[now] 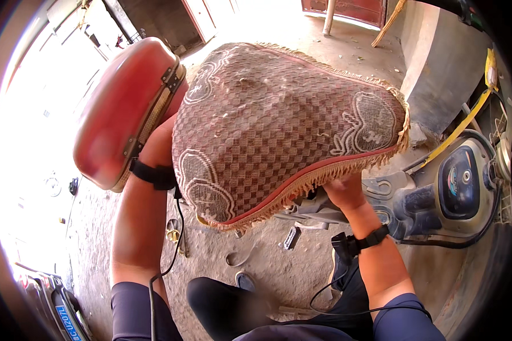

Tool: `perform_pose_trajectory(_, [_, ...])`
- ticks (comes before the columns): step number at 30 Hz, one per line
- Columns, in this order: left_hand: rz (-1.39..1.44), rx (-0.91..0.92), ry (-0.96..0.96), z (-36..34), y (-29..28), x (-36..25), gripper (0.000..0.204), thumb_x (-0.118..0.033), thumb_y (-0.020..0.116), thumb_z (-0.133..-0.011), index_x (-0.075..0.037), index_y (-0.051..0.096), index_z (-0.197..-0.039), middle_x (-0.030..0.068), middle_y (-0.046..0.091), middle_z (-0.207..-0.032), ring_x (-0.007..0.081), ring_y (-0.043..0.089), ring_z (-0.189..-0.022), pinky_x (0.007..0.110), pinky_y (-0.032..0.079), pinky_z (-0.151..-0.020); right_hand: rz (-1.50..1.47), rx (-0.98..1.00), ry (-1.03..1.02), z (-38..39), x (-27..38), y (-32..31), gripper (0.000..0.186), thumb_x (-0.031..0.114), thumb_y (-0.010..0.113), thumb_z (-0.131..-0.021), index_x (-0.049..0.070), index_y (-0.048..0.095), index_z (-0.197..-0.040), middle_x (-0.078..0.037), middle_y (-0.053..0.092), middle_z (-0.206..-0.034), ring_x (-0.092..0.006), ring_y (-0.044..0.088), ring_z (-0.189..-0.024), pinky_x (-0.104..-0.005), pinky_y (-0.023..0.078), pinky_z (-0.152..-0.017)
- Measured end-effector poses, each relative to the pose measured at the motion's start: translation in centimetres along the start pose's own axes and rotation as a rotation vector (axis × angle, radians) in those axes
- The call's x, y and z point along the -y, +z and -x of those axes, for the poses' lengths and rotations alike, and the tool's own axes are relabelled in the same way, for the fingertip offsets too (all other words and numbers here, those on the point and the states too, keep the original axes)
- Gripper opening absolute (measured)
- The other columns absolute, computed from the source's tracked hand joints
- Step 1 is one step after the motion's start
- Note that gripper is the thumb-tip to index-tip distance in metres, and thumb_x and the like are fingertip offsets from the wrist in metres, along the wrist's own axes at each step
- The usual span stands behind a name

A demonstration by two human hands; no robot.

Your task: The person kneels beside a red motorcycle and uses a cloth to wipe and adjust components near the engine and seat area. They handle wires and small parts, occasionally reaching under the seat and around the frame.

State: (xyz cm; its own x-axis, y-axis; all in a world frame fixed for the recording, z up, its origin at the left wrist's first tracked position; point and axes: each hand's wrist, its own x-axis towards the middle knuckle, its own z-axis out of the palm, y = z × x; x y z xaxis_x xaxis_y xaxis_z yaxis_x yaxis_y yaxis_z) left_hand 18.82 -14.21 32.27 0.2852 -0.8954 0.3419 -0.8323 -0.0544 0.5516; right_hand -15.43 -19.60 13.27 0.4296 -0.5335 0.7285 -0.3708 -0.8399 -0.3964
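Observation:
A worn brown-and-maroon checked scooter seat cover (pixel 279 119) with a tan fringe spreads over a broad seat shape in front of me. Pale dusty debris lies on its upper part. My right hand (pixel 344 190) reaches beneath the fringed near edge at the right, and its fingers are hidden there. On the other side, my left forearm (pixel 139 227) goes up between the cover and a red hard-shell top box (pixel 125 108). That hand is out of sight behind the cover's left edge, so its grip does not show.
The scooter's dark blue and grey front body (pixel 458 182) stands at the right, with a yellow strap (pixel 461 125) above it. A curved strip and a small dark piece (pixel 291 237) lie on the dusty floor. Another vehicle's end (pixel 60 307) shows at lower left. Thin cables run along both arms.

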Motion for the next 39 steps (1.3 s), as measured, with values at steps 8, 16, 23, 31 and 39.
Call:
perform_pose_trajectory(8, [-0.006, 0.064, -0.048, 0.8, -0.9, 0.2, 0.027, -0.024, 0.071, -0.096, 0.000, 0.070, -0.109, 0.0127, 0.074, -0.105, 0.0178, 0.068, -0.086, 0.033, 0.054, -0.078, -0.156, -0.073, 0.066, 0.0, 0.1, 0.0, 0.018, 0.024, 0.078, -0.085, 0.011, 0.079, -0.097, -0.007, 0.075, -0.092, -0.0292, 0.070, -0.090, -0.0445, 0.051, -0.088])
perform_pose_trajectory(16, [-0.060, 0.052, -0.062, -0.4, -1.8, 0.0, 0.027, -0.025, 0.071, -0.097, 0.000, 0.071, -0.107, 0.0126, 0.074, -0.102, 0.0170, 0.067, -0.083, 0.033, 0.054, -0.076, 0.128, -0.016, -0.171, 1.0, -0.1, 1.0, 0.032, 0.029, 0.074, -0.087, 0.014, 0.075, -0.115, -0.011, 0.070, -0.121, -0.0373, 0.063, -0.117, -0.0536, 0.046, -0.106])
perform_pose_trajectory(23, [-0.067, -0.009, -0.044, -2.8, -1.4, 0.0, 0.027, -0.026, 0.071, -0.098, 0.001, 0.071, -0.105, 0.0125, 0.074, -0.100, 0.0164, 0.067, -0.081, 0.032, 0.055, -0.074, -0.036, -0.011, -0.056, 0.9, -0.7, 0.9, 0.039, 0.029, 0.072, -0.089, 0.009, 0.071, -0.122, -0.013, 0.069, -0.126, -0.0360, 0.062, -0.120, -0.0517, 0.046, -0.106])
perform_pose_trajectory(31, [0.518, -0.569, -0.115, -5.0, -5.0, -2.0, 0.025, -0.027, 0.067, -0.103, -0.003, 0.066, -0.112, 0.0056, 0.071, -0.100, 0.0136, 0.066, -0.079, 0.025, 0.055, -0.070, 0.087, -0.010, -0.092, 0.3, -0.9, 0.4, 0.031, 0.030, 0.072, -0.089, 0.011, 0.075, -0.113, -0.012, 0.072, -0.115, -0.0338, 0.067, -0.112, -0.0530, 0.048, -0.100])
perform_pose_trajectory(39, [0.331, -0.781, 0.194, 8.4, -8.8, -7.0, 0.035, -0.029, 0.064, -0.104, 0.004, 0.060, -0.116, 0.0112, 0.070, -0.106, 0.0145, 0.067, -0.091, 0.029, 0.058, -0.083, -0.427, -0.018, 0.250, -1.8, 1.7, -1.7, 0.039, 0.026, 0.079, -0.089, 0.005, 0.067, -0.119, -0.011, 0.074, -0.100, -0.0275, 0.071, -0.091, -0.0407, 0.054, -0.081])
